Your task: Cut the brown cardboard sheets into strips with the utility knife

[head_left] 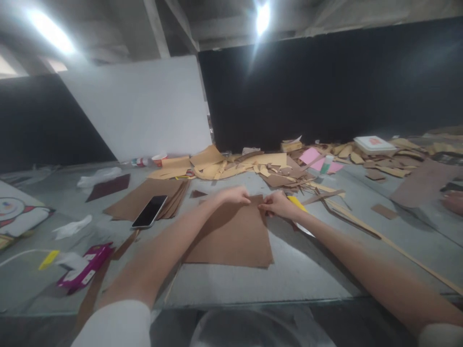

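Observation:
A brown cardboard sheet lies flat on the grey table in front of me. My left hand rests on the sheet's far edge with the fingers curled. My right hand pinches the same far edge close beside it. The two hands nearly touch. A yellow tool, perhaps a cutter, lies just right of my right hand, partly hidden by it.
A black phone lies on a stack of brown sheets to the left. A pink box sits near left. Cardboard scraps pile along the far side, with a white box. Long strips lie right. Another person's hand shows at the right edge.

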A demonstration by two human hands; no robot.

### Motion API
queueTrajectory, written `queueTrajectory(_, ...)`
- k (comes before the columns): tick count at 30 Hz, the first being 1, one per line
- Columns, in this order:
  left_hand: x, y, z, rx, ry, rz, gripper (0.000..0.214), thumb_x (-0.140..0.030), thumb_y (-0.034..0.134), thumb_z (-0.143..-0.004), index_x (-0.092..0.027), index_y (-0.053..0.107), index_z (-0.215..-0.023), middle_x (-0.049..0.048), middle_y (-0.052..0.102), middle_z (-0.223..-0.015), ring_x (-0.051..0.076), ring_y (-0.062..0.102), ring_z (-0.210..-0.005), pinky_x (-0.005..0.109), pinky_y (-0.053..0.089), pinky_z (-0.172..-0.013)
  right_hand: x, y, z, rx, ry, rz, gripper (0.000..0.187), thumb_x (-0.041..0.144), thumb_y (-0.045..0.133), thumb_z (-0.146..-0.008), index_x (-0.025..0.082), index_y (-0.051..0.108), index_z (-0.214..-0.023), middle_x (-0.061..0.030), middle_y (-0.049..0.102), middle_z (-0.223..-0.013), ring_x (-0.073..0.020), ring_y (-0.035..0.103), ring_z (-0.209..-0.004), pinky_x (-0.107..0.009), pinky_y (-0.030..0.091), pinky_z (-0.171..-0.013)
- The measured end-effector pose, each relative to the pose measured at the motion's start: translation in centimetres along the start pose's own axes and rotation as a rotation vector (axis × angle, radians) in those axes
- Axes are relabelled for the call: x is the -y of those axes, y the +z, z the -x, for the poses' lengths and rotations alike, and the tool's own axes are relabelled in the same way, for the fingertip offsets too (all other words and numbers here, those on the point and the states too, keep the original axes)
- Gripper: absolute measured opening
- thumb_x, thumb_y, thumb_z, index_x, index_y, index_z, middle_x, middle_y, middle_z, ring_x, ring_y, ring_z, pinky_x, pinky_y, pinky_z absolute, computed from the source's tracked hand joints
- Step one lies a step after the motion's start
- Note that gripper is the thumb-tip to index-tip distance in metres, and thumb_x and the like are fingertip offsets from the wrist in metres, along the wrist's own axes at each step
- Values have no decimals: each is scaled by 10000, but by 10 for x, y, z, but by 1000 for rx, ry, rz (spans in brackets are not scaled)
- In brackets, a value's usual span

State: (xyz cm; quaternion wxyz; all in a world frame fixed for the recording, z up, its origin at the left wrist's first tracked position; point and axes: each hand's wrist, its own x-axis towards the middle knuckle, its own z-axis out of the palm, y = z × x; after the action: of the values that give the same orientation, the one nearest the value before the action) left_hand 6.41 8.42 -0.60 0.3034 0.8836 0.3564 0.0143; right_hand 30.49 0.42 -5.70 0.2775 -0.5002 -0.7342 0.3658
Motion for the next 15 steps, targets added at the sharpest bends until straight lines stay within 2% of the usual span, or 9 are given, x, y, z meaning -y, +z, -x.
queueTrajectory(8,15,27,-2,-290,-50,-102,220,-284,678,-892,-189,680,-693,-7,624,-643,186,559,-693,277,388,-666,6,6,-5,-173,-40,157,267,352,652,-927,223,679,-695,-5,686,-544,-173,601,-530,-276,389,-561)
queueTrajectory(12,21,37,-4,-420,-21,-91,115,-229,680,-941,-182,737,-853,57,764,-904,227,656,-860,293,470,-805,3,10,-10,-280,-23,256,170,282,676,-923,204,737,-785,-58,805,-756,-204,712,-711,-274,439,-640)
queueTrajectory(15,25,41,-5,-489,-20,-31,41,-176,694,-964,-172,735,-967,83,781,-1048,241,688,-952,303,489,-880,1,9,-13,-286,23,276,145,294,712,-926,183,790,-977,-65,838,-859,-210,751,-780,-266,471,-679)
